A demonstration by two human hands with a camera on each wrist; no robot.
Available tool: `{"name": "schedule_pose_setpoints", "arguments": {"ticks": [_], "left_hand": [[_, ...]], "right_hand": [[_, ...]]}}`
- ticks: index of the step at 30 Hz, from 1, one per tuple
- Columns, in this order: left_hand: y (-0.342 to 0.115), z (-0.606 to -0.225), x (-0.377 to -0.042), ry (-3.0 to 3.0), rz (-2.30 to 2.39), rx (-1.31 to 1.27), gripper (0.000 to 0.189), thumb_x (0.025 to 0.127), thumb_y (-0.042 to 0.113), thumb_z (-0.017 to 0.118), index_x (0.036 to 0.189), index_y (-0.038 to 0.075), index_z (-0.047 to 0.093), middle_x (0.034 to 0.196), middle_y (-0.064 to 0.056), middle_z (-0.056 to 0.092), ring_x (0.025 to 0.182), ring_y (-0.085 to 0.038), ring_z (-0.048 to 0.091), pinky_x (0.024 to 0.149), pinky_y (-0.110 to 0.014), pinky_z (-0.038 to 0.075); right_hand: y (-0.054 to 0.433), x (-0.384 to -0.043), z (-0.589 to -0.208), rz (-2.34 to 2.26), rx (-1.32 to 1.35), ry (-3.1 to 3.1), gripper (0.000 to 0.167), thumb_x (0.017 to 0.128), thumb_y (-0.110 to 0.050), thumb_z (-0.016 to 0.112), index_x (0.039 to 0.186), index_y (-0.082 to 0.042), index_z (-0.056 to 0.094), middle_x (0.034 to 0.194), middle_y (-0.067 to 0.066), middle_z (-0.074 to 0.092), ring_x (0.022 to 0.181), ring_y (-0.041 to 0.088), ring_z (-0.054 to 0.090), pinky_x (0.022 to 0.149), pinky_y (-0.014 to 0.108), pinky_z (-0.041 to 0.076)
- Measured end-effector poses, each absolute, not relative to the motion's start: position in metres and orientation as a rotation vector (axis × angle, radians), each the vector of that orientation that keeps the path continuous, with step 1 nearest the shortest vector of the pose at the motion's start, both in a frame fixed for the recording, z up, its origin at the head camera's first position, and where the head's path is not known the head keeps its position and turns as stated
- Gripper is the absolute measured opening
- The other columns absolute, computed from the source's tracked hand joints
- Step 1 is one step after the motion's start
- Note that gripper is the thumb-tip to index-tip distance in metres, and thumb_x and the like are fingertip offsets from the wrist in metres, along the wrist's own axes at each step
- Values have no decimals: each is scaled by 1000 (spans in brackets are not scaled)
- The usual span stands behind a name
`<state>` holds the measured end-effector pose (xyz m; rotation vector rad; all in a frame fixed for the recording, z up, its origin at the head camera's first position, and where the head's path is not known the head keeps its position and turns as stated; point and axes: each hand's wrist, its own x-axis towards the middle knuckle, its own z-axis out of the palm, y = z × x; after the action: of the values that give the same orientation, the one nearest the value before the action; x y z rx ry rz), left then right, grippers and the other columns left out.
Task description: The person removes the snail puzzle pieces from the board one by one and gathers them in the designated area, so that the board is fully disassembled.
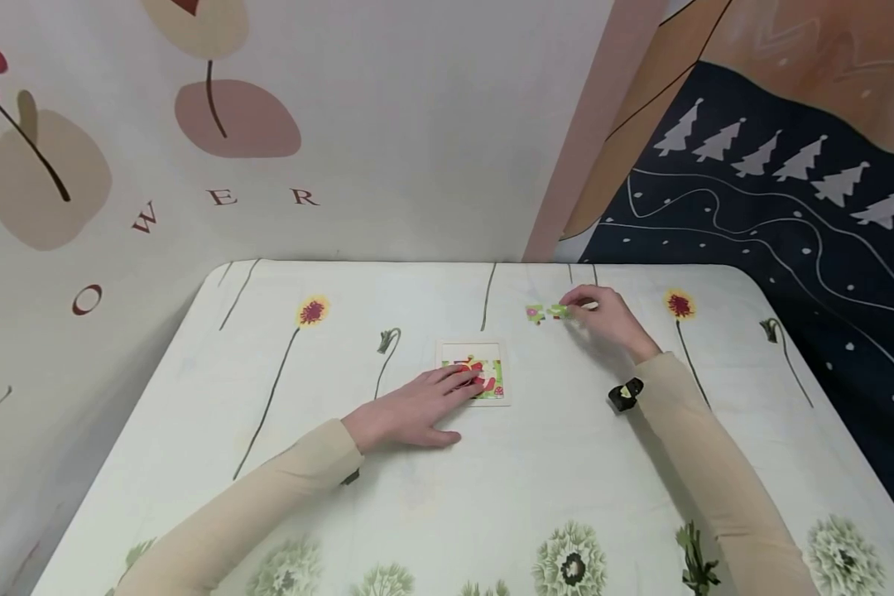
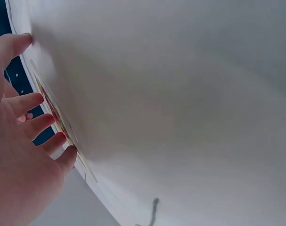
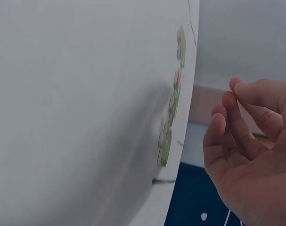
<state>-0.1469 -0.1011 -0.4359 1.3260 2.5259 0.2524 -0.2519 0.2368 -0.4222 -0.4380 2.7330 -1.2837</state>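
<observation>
Cream-coloured square puzzle board (image 1: 471,350) in the head view, directly under the fingers of the left hand (image 1: 425,407); red and green printed picture across its lower part, pale strip just beyond the fingertips. Left fingers straight and spread over it, thumb wide, nothing gripped. Farther off, at the fingertips of the right hand (image 1: 605,316): small flat green-and-white jigsaw piece (image 1: 556,311), and just left of it, small green jigsaw piece with a pink mark (image 1: 534,313). Right fingers bent and gathered close; contact with the nearer piece — cannot tell from above. Black strapped device (image 1: 626,395) at the right wrist, beige cloth sleeve (image 1: 723,463) behind it. White flower-printed tablecloth (image 1: 417,497) under both hands; dark-blue cloth with white tree shapes (image 1: 760,190) beyond the right hand, to its right.

In the left wrist view, left fingers stretched out and apart from one another, thumb well away from them. Board seen nearly edge-on, as a thin coloured strip along the fingertips.

In the right wrist view, right fingers loosely bent, thumb close to them — nothing visible between the tips. Green-edged pieces in a short row on the tablecloth, beside the fingertips, too blurred to count.
</observation>
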Motion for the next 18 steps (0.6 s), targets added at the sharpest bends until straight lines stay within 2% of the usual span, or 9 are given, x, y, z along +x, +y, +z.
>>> {"name": "schedule_pose_setpoints", "arguments": {"ticks": [5, 12, 18], "left_hand": [[-106, -435, -148, 2559, 252, 1311, 74, 92, 38, 60, 152, 9, 28, 157, -12, 22, 143, -32, 18, 112, -46, 21], [-112, -436, -152, 2580, 251, 1240, 74, 92, 40, 59, 153, 12, 29, 158, -10, 19, 143, -32, 18, 113, -44, 19], [-118, -438, -156, 2587, 260, 1213, 74, 92, 43, 59, 153, 12, 29, 158, -9, 20, 143, -33, 18, 113, -45, 18]], "right_hand": [[227, -249, -424, -1288, -467, 2703, 17, 94, 0, 57, 107, 5, 66, 109, 19, 63, 101, 31, 56, 92, 46, 43], [213, -242, -428, -1309, -558, 2654, 16, 93, 3, 58, 105, 6, 67, 106, 19, 64, 97, 30, 57, 87, 43, 47], [200, -235, -429, -1312, -632, 2617, 14, 92, 0, 61, 104, 4, 68, 112, 19, 65, 97, 28, 59, 84, 41, 49]]}}
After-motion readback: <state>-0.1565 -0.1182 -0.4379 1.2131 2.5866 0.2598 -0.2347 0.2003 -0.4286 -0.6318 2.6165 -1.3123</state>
